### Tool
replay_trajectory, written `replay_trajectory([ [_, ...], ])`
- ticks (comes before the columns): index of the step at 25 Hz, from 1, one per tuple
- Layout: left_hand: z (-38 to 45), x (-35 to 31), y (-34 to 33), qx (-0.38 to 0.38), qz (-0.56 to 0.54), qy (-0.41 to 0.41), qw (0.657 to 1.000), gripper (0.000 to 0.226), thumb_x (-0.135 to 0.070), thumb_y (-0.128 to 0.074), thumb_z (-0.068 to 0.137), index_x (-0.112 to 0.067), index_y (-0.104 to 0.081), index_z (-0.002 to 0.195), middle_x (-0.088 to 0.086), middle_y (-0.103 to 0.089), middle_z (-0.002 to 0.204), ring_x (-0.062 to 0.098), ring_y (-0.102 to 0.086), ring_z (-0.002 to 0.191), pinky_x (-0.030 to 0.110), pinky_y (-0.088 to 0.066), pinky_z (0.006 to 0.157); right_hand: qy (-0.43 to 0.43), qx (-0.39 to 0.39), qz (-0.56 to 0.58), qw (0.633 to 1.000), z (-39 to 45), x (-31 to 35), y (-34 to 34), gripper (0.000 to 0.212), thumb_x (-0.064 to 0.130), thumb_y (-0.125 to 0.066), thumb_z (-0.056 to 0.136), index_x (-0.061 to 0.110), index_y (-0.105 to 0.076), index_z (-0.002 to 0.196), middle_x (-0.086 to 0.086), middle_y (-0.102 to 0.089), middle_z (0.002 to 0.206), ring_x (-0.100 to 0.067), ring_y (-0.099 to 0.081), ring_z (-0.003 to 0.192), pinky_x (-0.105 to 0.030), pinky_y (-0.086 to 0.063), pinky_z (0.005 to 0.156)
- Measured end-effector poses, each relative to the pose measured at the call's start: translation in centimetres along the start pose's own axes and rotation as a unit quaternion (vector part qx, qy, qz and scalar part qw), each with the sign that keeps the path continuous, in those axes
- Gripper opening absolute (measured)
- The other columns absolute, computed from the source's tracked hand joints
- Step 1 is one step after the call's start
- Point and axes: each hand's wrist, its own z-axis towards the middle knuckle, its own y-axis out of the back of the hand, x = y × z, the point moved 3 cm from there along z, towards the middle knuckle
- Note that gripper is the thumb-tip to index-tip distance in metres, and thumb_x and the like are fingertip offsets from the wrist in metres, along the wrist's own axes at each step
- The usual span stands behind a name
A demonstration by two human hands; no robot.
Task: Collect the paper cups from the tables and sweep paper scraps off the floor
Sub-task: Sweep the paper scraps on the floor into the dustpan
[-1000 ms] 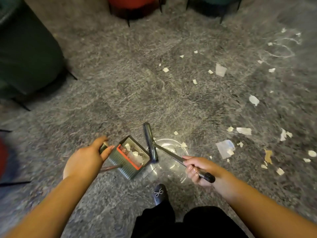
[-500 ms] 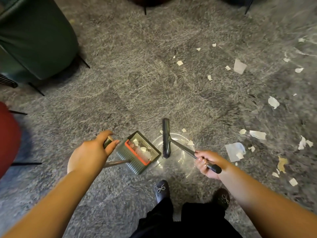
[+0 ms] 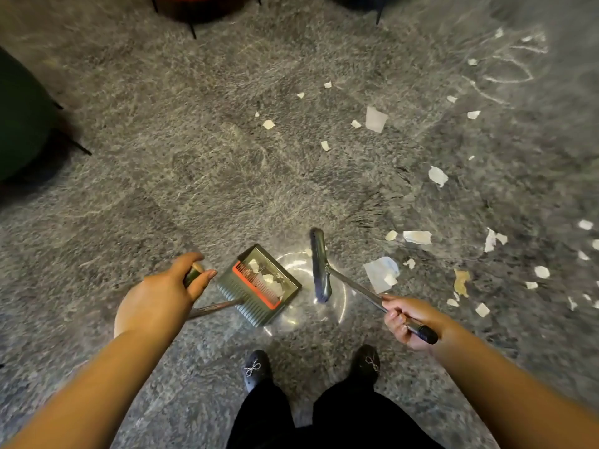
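Two hands in the single head view, each holding one tool. Left hand [image 3: 158, 303]: grip wrapped round the top of the dustpan handle [image 3: 193, 274], thumb and fingers curled over it. Right hand [image 3: 409, 320]: grip wrapped round the broom handle [image 3: 366, 292] near its black end cap.

One dustpan [image 3: 262, 283], grey-green with a red comb strip, on the floor [image 3: 194, 157] just ahead of the left hand; its mouth faces right toward the broom. Several paper scraps [image 3: 269, 278] lie inside it; the exact count cannot be told.

One broom head [image 3: 320, 265], dark, on the floor just right of the dustpan and apart from it, standing roughly parallel to the pan's open edge. A bright ring of reflected light lies on the floor between them.

Loose scraps on the floor: well over twenty, white and tan, mostly right of the broom. Largest pieces: one [image 3: 381, 273] just right of the broom handle, one [image 3: 376, 118] farther ahead, one [image 3: 417, 237] beyond the broom head.

Two black shoes [image 3: 256, 369] with bow trims at the bottom centre. Two chairs at the top edge, one of them red [image 3: 191, 4]; one dark green seat [image 3: 19, 124] at the left.
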Motion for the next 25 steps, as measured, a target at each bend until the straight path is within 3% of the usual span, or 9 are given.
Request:
replay_trajectory([
  [5,1.3,-8.1,-1.7,0.013,-0.006,-0.038,0.999,0.063,-0.073,-0.027,0.08,-0.041,-0.044,0.13,0.001,-0.059,0.068,0.025,-0.054,0.057,0.024,-0.036,0.041,-0.005,-0.037,0.052,0.998,-3.3,2.5,9.3,0.043,0.027,-0.036,0.104,0.031,-0.03,0.146,0.001,-0.043,0.043,-0.009,-0.041,0.026,-0.016,-0.036,0.026],
  [8,1.5,-12.3,-2.5,0.033,-0.016,-0.045,0.998,0.062,-0.074,-0.026,0.079,-0.043,-0.043,0.13,0.008,-0.068,0.084,0.031,-0.063,0.071,0.031,-0.046,0.048,0.028,-0.091,0.05,0.994,-4.7,3.3,14.6,0.043,0.02,-0.034,0.105,0.029,-0.03,0.147,-0.001,-0.044,0.045,-0.009,-0.04,0.027,-0.014,-0.034,0.029],
  [12,1.4,-17.1,-3.2,0.034,-0.018,-0.069,0.997,0.065,-0.077,-0.021,0.076,-0.044,-0.041,0.128,0.006,-0.067,0.083,0.031,-0.062,0.072,0.031,-0.045,0.05,0.086,-0.139,0.021,0.986,-6.0,3.6,20.4,0.043,0.007,-0.034,0.103,0.02,-0.033,0.144,0.0,-0.039,0.042,-0.008,-0.036,0.028,-0.013,-0.03,0.03],
  [16,1.2,-21.3,-3.8,0.022,-0.009,-0.117,0.993,0.061,-0.077,-0.021,0.077,-0.045,-0.042,0.125,0.004,-0.068,0.084,0.03,-0.063,0.072,0.031,-0.046,0.05,0.127,-0.125,0.042,0.983,-7.7,3.2,23.2,0.042,0.003,-0.032,0.101,0.012,-0.036,0.141,-0.001,-0.036,0.04,-0.008,-0.033,0.028,-0.013,-0.027,0.031],
  [21,2.3,-27.0,-3.9,0.027,0.005,-0.194,0.981,0.057,-0.073,-0.026,0.081,-0.043,-0.045,0.126,-0.001,-0.065,0.076,0.021,-0.049,0.059,0.026,-0.036,0.045,0.154,-0.108,0.112,0.976,-9.8,2.4,25.0,0.052,0.008,-0.033,0.103,0.021,-0.022,0.151,-0.002,-0.034,0.043,-0.009,-0.032,0.03,-0.016,-0.027,0.03],
  [25,4.4,-32.0,-3.6,0.034,0.015,-0.259,0.965,0.055,-0.072,-0.027,0.082,-0.044,-0.045,0.126,-0.001,-0.065,0.078,0.024,-0.055,0.063,0.027,-0.038,0.047,0.176,-0.104,0.136,0.969,-11.5,1.5,25.6,0.055,0.007,-0.033,0.103,0.023,-0.018,0.153,-0.002,-0.036,0.045,-0.009,-0.032,0.03,-0.016,-0.027,0.031],
])
